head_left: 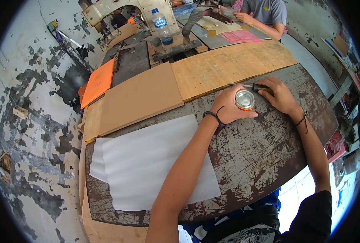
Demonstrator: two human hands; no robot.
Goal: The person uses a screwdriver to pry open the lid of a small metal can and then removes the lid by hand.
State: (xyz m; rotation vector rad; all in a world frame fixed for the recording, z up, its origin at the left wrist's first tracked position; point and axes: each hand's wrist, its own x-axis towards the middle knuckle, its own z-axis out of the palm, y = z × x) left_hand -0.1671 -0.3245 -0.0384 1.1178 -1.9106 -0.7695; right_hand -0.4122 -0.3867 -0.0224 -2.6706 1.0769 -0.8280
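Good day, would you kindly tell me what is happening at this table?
The person's left hand grips a small silver-topped tin. The right hand holds a dark-handled tool with a thin shaft, close beside the tin. White sheets lie to the left on the worn tabletop, with brown cardboard beyond them.

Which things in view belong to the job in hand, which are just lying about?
In hand:
small metal-topped tin, held by the left hand
dark-handled tool, held by the right hand

Apparently just lying about, in neither hand:
white sheets
brown board
orange sheet
water bottle
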